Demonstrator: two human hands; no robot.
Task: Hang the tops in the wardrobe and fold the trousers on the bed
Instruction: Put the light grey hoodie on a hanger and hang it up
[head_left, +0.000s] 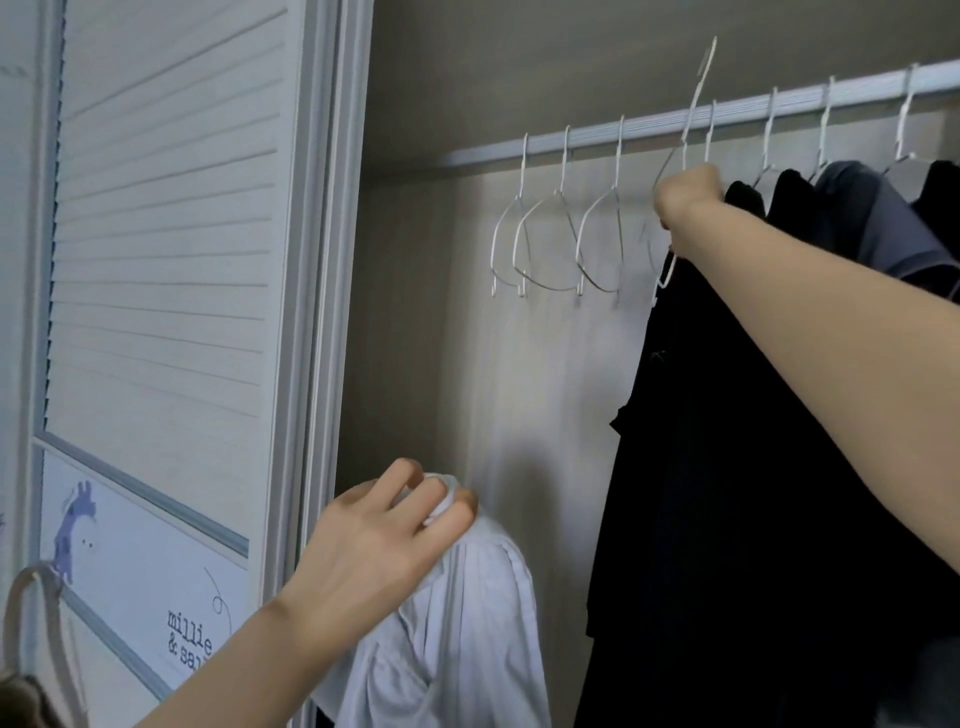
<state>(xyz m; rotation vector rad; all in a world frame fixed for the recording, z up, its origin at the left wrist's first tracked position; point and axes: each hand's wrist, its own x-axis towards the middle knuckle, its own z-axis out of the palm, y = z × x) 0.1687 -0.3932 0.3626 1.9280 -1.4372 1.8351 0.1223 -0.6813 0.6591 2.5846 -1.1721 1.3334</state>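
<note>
Two hands busy at the open wardrobe (415, 322). Rail (649, 124) carries dark tops right, three bare hangers left. Left hand (387, 540) bunches the pale shirt (467, 623) by its collar, low down. Right hand (688, 195) grips a white hanger (696, 98), hook above the rail. Advice: unhook fully, feed one shoulder first

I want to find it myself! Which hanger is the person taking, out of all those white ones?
Look at the wardrobe rail running along the top. Three empty white hangers dangle from it on the left, dark tops on the right. Between them, the right hand grips one hanger, the only one whose hook pokes above the rail, tilted, not hooked on.
</note>
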